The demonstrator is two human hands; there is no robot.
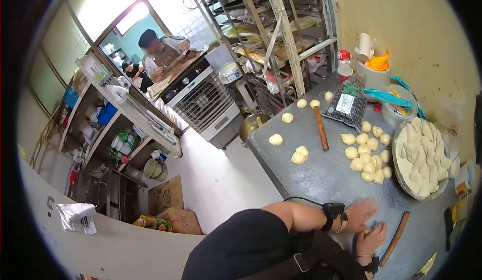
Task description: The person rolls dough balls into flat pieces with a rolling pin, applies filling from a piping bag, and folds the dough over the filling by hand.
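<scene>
Clerk: When listed from the near edge outward: item one, left hand point(359, 214), at 5 o'clock in the view, dark watch on the wrist. Laid palm-down on the metal table point(321, 179), fingers straight and close together, not wrapped round anything.

Checker: And the other?

Clerk: Item two, right hand point(372, 237), just at 5 o'clock of the left and touching it. Fingers curled narrow about item three, dough piece point(368, 231). Only a small pale patch showing, tucked between the two hands on the table surface.

Checker: Pressed by the left palm as well?

Clerk: Cannot tell; contact hidden by the hands.

Checker: Tools nearby?

Clerk: Item four, short rolling pin point(394, 238), wooden, lying flat just at 3 o'clock of the right hand, apart from it, unheld. Item five, long rolling pin point(321, 128), well off at 11 o'clock of the hands, also lying flat.

Checker: Stock on the table?

Clerk: Item six, dough balls point(369, 159), clustered at 12 o'clock of the hands, touching one another, with a few loose ones scattered either side of the long rolling pin. Item seven, round tray point(394, 154), at 1 o'clock, just beside the cluster, heaped with pale elongated dough pieces. Item eight, dark bag point(348, 104), white label on top, farther out at 12 o'clock, beyond the cluster.

Checker: Anyone else?

Clerk: Another person point(160, 51), far back at 10 o'clock, bent over a counter, well apart from this table.
</scene>
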